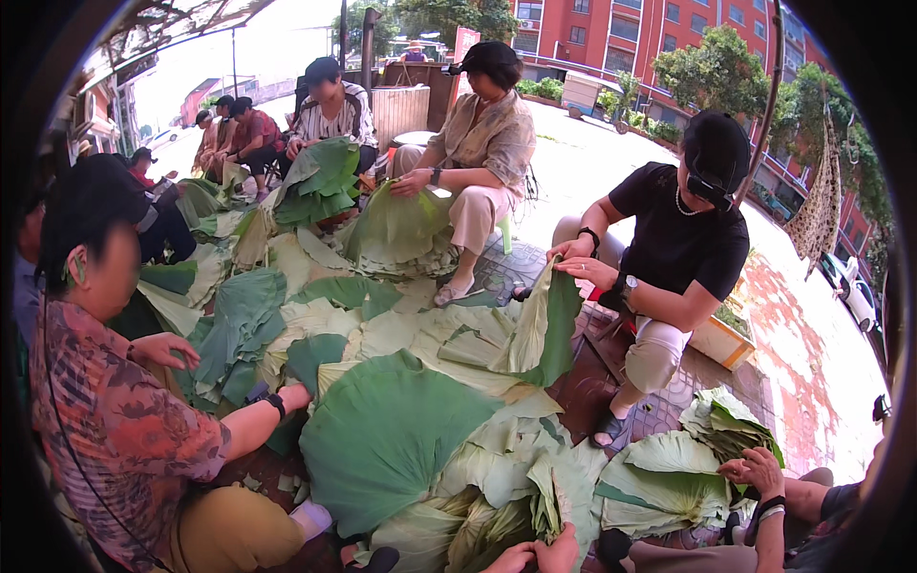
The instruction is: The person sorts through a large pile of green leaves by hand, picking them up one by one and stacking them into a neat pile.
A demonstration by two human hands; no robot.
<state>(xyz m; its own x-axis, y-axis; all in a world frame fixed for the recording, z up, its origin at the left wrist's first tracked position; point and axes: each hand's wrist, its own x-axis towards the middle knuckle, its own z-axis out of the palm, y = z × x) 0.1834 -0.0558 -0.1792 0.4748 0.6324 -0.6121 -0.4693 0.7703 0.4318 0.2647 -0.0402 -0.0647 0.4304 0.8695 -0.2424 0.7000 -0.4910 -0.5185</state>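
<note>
My right hand (559, 550) is at the bottom edge, with its fingers closed on the lower end of a folded lotus leaf (550, 499) that stands upright above it. Close beside it on the left is my left hand (514, 558), its fingertips meeting the right hand near the leaf's base; whether they grip the leaf cannot be seen. Crumpled pale leaves (481, 528) lie just left of the folded one. A large dark green lotus leaf (397, 437) is spread farther left. Both wrists are cut off by the picture's lower edge.
Leaf layers (401, 326) cover the ground between seated people. A person in a floral shirt (136, 401) reaches in at left; another in black (680, 236) holds a leaf at right. At lower right, a co-worker's hand (759, 473) touches a leaf stack (727, 422).
</note>
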